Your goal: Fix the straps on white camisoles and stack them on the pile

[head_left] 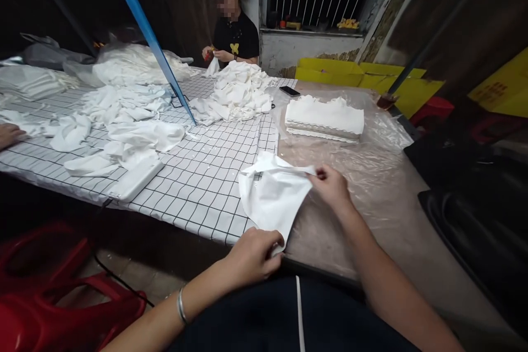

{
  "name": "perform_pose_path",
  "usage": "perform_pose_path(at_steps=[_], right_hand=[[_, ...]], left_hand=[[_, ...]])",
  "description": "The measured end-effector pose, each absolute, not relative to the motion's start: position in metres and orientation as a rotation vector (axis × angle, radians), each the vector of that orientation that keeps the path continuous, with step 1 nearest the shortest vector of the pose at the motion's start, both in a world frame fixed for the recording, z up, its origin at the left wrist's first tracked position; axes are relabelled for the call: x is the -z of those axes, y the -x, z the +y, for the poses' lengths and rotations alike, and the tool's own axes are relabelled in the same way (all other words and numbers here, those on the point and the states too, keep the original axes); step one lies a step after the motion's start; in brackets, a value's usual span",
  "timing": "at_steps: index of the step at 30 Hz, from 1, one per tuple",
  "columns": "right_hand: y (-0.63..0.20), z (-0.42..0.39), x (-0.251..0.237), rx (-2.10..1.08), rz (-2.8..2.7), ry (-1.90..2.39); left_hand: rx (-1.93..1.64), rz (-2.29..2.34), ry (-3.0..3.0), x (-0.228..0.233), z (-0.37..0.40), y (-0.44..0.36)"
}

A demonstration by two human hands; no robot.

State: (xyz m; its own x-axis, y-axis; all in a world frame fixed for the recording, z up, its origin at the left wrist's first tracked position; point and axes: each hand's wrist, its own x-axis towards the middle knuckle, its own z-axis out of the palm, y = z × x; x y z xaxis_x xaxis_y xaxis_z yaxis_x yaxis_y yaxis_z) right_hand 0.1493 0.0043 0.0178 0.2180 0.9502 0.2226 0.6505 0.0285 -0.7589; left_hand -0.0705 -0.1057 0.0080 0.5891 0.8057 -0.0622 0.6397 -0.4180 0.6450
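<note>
Carefully, the left hand (251,257) pinches the white cloth piece (274,198) at six o'clock while the right hand (332,187) grips its two o'clock edge; keeping it taut looks wise.

Far end: a person in a black top (236,36) is sitting behind a loose heap of white cloth pieces (237,93).
Right side: a neat stack of folded white cloths (324,117) is lying on clear plastic sheeting (371,159).
Beside it: a black phone (289,91) is resting on the bench (330,242).
Left: a black-and-white checked cloth (206,176) is covering the surface.
</note>
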Motion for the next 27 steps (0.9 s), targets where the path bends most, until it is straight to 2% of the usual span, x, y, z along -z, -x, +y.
perform_pose_path(at_steps=[3, 6, 9, 13, 18, 20, 24, 26, 27], right_hand=[[-0.193, -0.031, -0.006, -0.408, -1.347, 1.791], [-0.210, -0.060, 0.007, -0.421, -1.324, 1.865], [-0.212, -0.073, 0.013, -0.368, -1.303, 1.875], [-0.215, -0.072, 0.010, -0.329, -1.249, 1.864], [-0.241, -0.044, 0.001, -0.637, -0.966, 1.770], [-0.253, -0.033, -0.005, -0.702, -0.865, 1.742], [-0.239, -0.043, -0.018, -0.495, -0.975, 1.650], [-0.208, -0.061, -0.020, -0.639, -1.137, 1.538], [-0.190, -0.070, -0.019, -0.830, -1.207, 1.468]], left_hand=[[-0.457, 1.289, -2.068, -0.017, -0.084, 0.078], [-0.549, 1.685, -2.165, -0.020, -0.047, 0.075], [-0.414, 1.936, -2.216, -0.016, -0.014, 0.067], [-0.248, 1.867, -2.169, -0.014, 0.004, 0.064], [-0.466, 2.054, -2.181, -0.026, -0.005, 0.067], [-0.456, 1.902, -2.068, -0.030, -0.010, 0.065], [-0.512, 1.444, -1.662, -0.039, -0.018, 0.050], [-0.614, 1.308, -1.482, -0.049, -0.018, 0.035], [-0.660, 1.240, -1.420, -0.055, -0.018, 0.026]])
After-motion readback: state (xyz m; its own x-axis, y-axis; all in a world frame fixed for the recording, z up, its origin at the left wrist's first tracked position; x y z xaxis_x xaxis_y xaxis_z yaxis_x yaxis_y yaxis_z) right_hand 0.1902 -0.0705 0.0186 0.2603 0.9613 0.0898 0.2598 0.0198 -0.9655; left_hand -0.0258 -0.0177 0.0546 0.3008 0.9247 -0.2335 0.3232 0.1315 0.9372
